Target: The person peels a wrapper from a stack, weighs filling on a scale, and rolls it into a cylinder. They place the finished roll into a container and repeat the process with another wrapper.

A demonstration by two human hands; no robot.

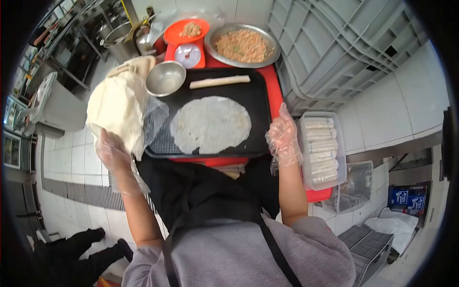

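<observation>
My left hand, in a clear plastic glove, pinches the lower left edge of a pale stack of thin wrappers. One round, translucent wrapper lies flat on the black tray. Behind it on the same tray rests a pale rolled piece. My right hand, also gloved, is beside the tray's right edge with its fingers curled in and nothing visible in them. A plastic box of similar rolls stands just right of it.
A metal bowl sits at the tray's back left corner. Behind the tray are a red scale with some filling on its pan and a large bowl of filling. Grey crates rise at the right. Another person's legs show lower left.
</observation>
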